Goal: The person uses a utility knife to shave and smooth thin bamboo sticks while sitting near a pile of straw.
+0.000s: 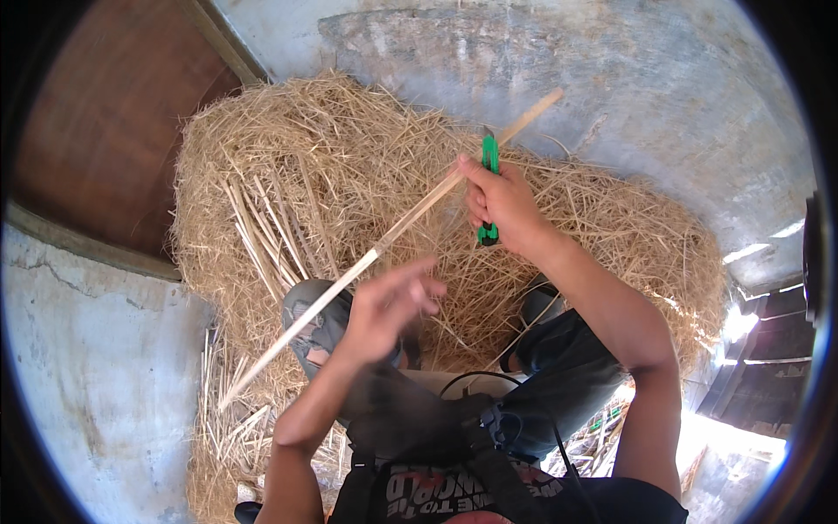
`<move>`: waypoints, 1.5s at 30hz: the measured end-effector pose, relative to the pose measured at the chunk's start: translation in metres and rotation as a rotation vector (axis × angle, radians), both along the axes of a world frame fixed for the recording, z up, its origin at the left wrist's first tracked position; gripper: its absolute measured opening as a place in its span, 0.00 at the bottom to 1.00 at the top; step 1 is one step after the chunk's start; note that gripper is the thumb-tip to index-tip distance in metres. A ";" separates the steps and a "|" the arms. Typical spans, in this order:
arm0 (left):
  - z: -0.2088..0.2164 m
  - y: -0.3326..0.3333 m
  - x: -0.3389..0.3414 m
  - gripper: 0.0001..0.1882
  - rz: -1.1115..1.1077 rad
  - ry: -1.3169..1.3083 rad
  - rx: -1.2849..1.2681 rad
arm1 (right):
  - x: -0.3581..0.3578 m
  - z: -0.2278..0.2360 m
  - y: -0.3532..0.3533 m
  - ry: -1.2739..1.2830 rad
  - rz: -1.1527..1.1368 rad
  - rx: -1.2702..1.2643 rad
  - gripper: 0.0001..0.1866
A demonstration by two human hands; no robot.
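My right hand point(504, 203) is closed round a green utility knife point(490, 154), its tip pointing away from me. The same hand grips a long, pale split strip, apparently bamboo point(332, 291), near its far part. The strip slants from the lower left, above my knee, to the upper right, close to the wall. Below the strip, my left hand point(390, 306) is apart from it, blurred by motion, with fingers stretched out and nothing visible in them.
A large heap of straw point(349, 148) spreads around my legs. Several pale strips point(266, 231) lie on it at the left, and more thin sticks point(244, 434) sit lower left. A weathered wall point(628, 105) stands behind; a brown panel point(113, 131) is at upper left.
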State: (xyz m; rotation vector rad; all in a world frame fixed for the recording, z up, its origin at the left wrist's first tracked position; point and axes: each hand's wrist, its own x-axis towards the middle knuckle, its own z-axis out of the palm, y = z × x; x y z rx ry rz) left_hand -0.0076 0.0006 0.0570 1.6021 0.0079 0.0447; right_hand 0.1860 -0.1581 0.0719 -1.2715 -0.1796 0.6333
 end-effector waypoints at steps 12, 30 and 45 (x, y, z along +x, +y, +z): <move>0.026 0.010 -0.044 0.27 0.142 -0.138 0.836 | 0.037 0.030 -0.038 -0.123 -0.052 -0.077 0.18; -0.038 -0.007 0.037 0.19 0.023 0.410 -0.343 | -0.009 -0.030 -0.005 -1.022 0.359 -1.025 0.09; -0.058 -0.008 0.032 0.19 0.149 0.405 -0.186 | 0.018 -0.073 0.029 -1.149 0.212 -1.227 0.12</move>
